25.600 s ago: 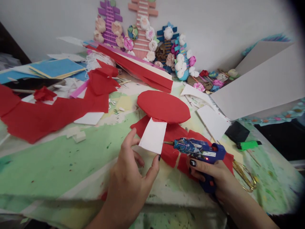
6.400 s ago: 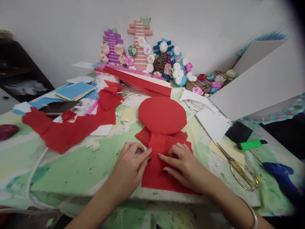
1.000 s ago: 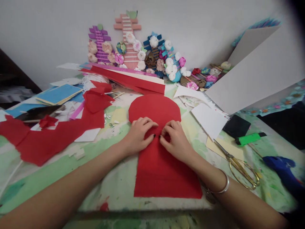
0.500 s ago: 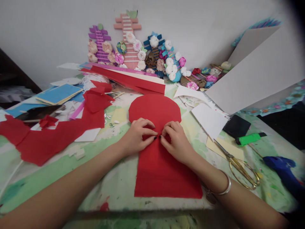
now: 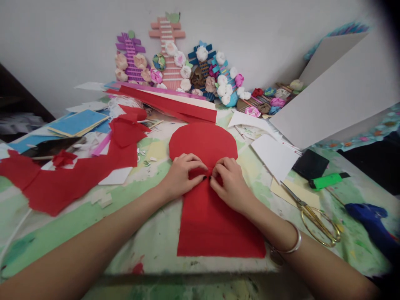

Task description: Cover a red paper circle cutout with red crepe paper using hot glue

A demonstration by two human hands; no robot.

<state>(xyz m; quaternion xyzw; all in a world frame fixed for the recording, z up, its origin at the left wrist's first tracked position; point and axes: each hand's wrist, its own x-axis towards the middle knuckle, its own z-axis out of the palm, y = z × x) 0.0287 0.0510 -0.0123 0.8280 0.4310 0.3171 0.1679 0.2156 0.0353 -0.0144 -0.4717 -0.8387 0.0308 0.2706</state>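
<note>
In front of me lies red paper (image 5: pixel 218 233), with a straight-sided lower part and a rounded red top (image 5: pixel 203 141). I cannot tell whether these are one sheet or two, as my hands cover the join. My left hand (image 5: pixel 186 177) is closed in a pinch on the paper near its middle. Close beside it, my right hand (image 5: pixel 231 183) pinches the paper too, thumb tips almost meeting. Small creases show around the fingertips.
Gold-handled scissors (image 5: pixel 312 216), a green marker (image 5: pixel 326 181) and a blue glue gun (image 5: pixel 365 216) lie right. Red paper scraps (image 5: pixel 71 179) and blue cards (image 5: pixel 78 123) are left. Flower-decorated crafts (image 5: pixel 170 62) lean on the wall; a large white board (image 5: pixel 337 91) stands right.
Both hands stay pinched at the same spot. The left fingers have shifted slightly inward and up; the paper lies nearly as before.
</note>
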